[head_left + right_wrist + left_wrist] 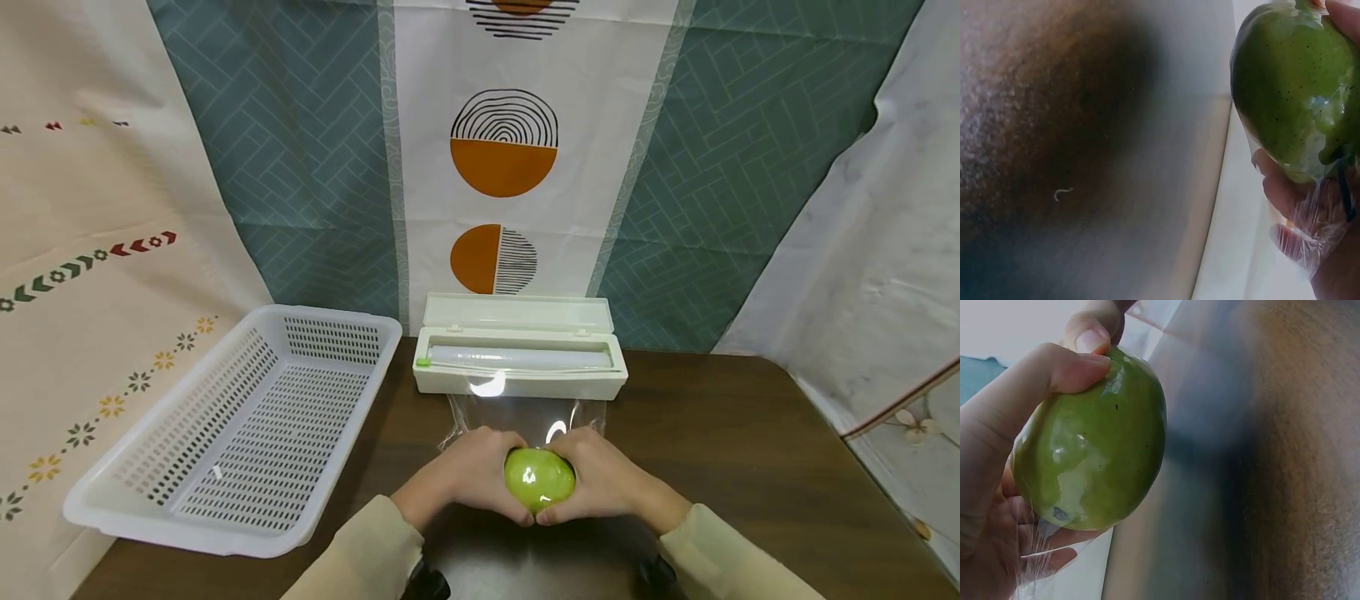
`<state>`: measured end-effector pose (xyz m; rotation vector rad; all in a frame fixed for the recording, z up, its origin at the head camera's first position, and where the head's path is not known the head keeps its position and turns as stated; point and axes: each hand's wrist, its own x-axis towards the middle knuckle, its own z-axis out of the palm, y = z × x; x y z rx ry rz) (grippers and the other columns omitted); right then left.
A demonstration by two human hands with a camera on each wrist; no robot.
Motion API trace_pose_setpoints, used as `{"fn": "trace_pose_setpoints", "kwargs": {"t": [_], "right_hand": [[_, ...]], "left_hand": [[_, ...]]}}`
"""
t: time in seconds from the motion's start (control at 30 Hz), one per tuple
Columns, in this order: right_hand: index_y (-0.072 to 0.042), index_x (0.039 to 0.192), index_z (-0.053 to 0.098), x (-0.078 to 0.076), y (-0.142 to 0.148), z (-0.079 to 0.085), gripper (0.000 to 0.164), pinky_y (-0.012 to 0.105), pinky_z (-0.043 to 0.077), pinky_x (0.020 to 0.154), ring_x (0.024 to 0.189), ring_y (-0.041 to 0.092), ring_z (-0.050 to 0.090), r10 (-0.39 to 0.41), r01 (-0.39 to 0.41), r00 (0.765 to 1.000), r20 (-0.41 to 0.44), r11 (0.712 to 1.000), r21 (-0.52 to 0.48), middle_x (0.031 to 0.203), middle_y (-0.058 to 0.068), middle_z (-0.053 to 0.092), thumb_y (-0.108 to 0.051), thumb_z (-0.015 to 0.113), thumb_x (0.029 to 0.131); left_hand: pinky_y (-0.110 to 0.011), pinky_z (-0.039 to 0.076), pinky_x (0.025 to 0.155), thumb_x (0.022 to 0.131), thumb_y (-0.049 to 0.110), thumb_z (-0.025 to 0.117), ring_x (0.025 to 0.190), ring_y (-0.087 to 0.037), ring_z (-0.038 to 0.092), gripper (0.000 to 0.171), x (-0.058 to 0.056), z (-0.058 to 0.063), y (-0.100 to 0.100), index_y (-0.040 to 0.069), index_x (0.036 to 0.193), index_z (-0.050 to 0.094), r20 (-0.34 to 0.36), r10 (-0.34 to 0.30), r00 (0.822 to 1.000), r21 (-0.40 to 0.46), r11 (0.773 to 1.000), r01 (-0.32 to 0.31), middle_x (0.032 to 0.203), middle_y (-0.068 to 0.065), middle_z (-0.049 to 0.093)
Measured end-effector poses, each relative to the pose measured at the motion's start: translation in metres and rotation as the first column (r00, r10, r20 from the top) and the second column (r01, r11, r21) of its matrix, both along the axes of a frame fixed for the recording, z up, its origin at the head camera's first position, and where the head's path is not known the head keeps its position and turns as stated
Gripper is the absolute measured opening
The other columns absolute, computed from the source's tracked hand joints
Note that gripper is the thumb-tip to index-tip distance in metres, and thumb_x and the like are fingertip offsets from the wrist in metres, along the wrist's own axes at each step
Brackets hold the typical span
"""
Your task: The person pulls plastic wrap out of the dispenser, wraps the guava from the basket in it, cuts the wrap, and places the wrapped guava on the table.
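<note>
A green pear (538, 481), glossy under clear cling film, sits between both hands above the table. My left hand (480, 473) grips it from the left, thumb (1079, 372) pressed on its skin. From the other side my right hand (596, 477) holds it, and the thumbs come together at its near end. Gathered film (1319, 231) bunches against the right fingers below the dark stem (1344, 187). More clear film (525, 412) stretches between the hands and a white wrap dispenser (517, 387), whose lid stands raised over the roll (517, 358).
A white perforated plastic basket (348, 433) stands on the left of the dark wooden table (735, 467), with a small white scrap (217, 472) inside. Patterned cloth (322, 150) hangs behind the dispenser, and pale fabric (877, 250) borders the right side.
</note>
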<state>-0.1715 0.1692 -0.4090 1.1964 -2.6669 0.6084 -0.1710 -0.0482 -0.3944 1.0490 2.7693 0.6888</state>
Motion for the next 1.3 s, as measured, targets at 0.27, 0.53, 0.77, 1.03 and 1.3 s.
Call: {"fn": "trace_pose_setpoints", "kwargs": {"t": [0.27, 0.53, 0.77, 1.03, 1.3], "right_hand": [[-0.027, 0.092, 0.063, 0.001, 0.002, -0.002, 0.052, 0.017, 0.039, 0.063, 0.072, -0.002, 0.047, 0.001, -0.001, 1.000, 0.014, 1.000, 0.029, 0.079, -0.024, 0.054, -0.066, 0.076, 0.059], [-0.015, 0.119, 0.063, -0.002, 0.000, 0.003, 0.081, 0.035, 0.048, 0.083, 0.106, 0.011, 0.052, -0.062, 0.065, 0.998, -0.031, 0.991, 0.116, 0.116, -0.007, 0.059, -0.070, 0.071, 0.061], [-0.010, 0.142, 0.041, 0.001, 0.000, 0.005, 0.109, 0.044, 0.045, 0.091, 0.116, 0.019, 0.051, -0.099, 0.101, 0.995, -0.028, 0.988, 0.116, 0.128, 0.000, 0.055, -0.077, 0.066, 0.061], [-0.014, 0.134, 0.046, 0.006, -0.008, 0.005, 0.098, 0.039, 0.046, 0.093, 0.115, 0.016, 0.050, -0.055, 0.067, 0.992, -0.113, 0.992, 0.105, 0.125, 0.001, 0.052, -0.060, 0.082, 0.056], [-0.013, 0.131, 0.049, 0.001, -0.007, -0.002, 0.090, 0.033, 0.049, 0.088, 0.109, 0.013, 0.051, -0.066, 0.072, 0.990, -0.122, 0.996, 0.044, 0.120, 0.000, 0.052, -0.049, 0.086, 0.056]], "left_hand": [[-0.014, 0.042, 0.052, 0.052, 0.052, 0.082, 0.061, 0.002, 0.051, 0.067, -0.001, -0.005, 0.001, 0.012, 0.102, 0.064, 0.024, -0.009, 1.000, 0.008, 1.000, 0.009, 0.079, 0.013, 0.060], [-0.015, 0.044, 0.054, 0.051, 0.052, 0.083, 0.062, 0.001, 0.052, 0.070, -0.010, -0.005, 0.000, 0.011, 0.103, 0.063, 0.035, 0.016, 0.999, 0.007, 1.000, -0.016, 0.079, 0.012, 0.060], [-0.014, 0.044, 0.055, 0.052, 0.052, 0.082, 0.062, 0.001, 0.053, 0.068, -0.018, -0.006, 0.000, 0.009, 0.102, 0.064, 0.041, 0.007, 0.999, 0.008, 1.000, -0.007, 0.079, 0.010, 0.061], [-0.018, 0.045, 0.056, 0.052, 0.051, 0.081, 0.064, -0.002, 0.053, 0.065, -0.025, 0.004, 0.002, 0.011, 0.100, 0.061, 0.087, 0.028, 0.996, -0.043, 0.999, -0.024, 0.079, 0.011, 0.057], [-0.018, 0.045, 0.063, 0.054, 0.048, 0.081, 0.075, -0.005, 0.051, 0.071, -0.025, 0.003, 0.002, 0.009, 0.109, 0.059, 0.101, 0.010, 0.995, -0.022, 1.000, -0.008, 0.093, 0.005, 0.056]]}}
